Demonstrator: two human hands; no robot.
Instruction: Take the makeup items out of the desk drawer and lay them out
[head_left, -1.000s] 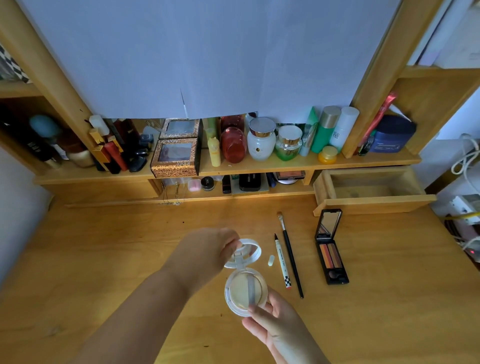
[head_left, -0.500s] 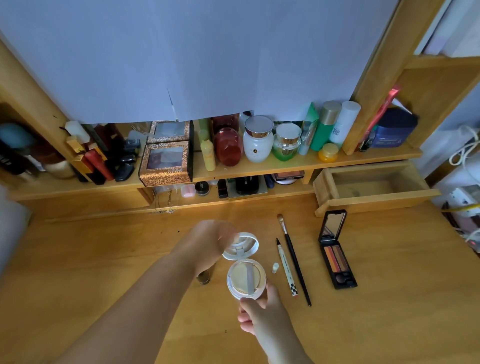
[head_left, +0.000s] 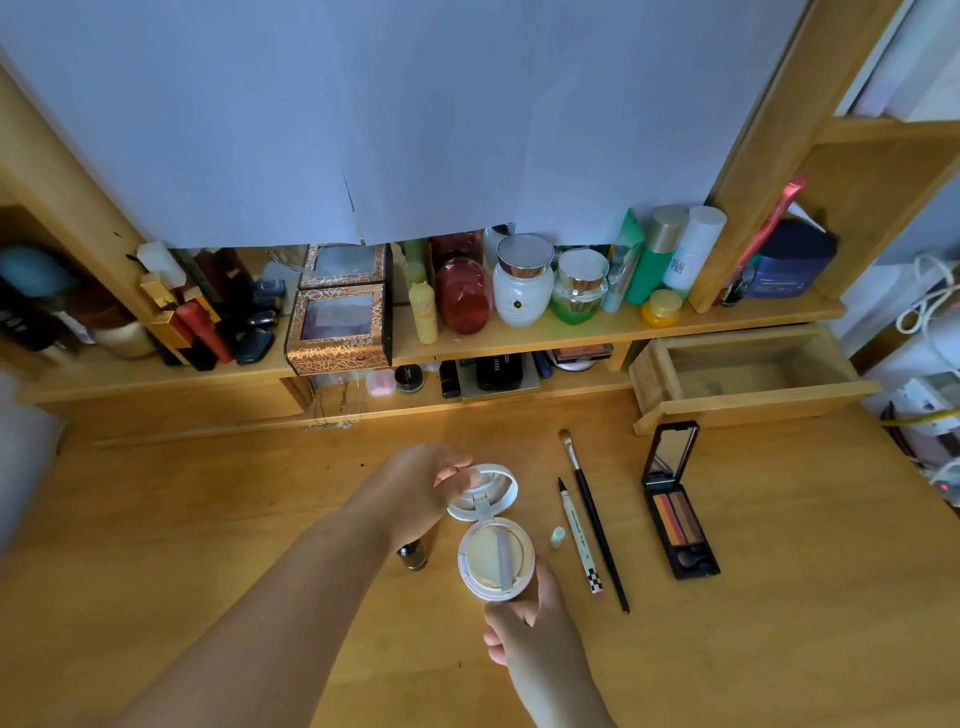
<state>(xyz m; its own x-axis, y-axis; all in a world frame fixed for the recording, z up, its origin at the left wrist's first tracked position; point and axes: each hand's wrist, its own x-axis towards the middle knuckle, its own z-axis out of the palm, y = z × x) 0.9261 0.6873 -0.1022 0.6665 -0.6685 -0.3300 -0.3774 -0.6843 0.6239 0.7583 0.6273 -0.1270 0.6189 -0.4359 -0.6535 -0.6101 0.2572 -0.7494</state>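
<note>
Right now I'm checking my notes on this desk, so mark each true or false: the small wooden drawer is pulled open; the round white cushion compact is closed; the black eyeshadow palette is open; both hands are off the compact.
1. Small wooden drawer open: true.
2. Round white cushion compact closed: false, its lid is up.
3. Black eyeshadow palette open: true.
4. Hands off: false; left hand holds the lid, right hand the base.

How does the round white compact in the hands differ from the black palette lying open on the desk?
The white compact is round, while the black eyeshadow palette is a long rectangle. The compact is held by the left hand at its lid and the right hand at its base; the palette lies untouched. The compact shows one pale cream puff, the palette orange and brown strips. Both are hinged open.
</note>
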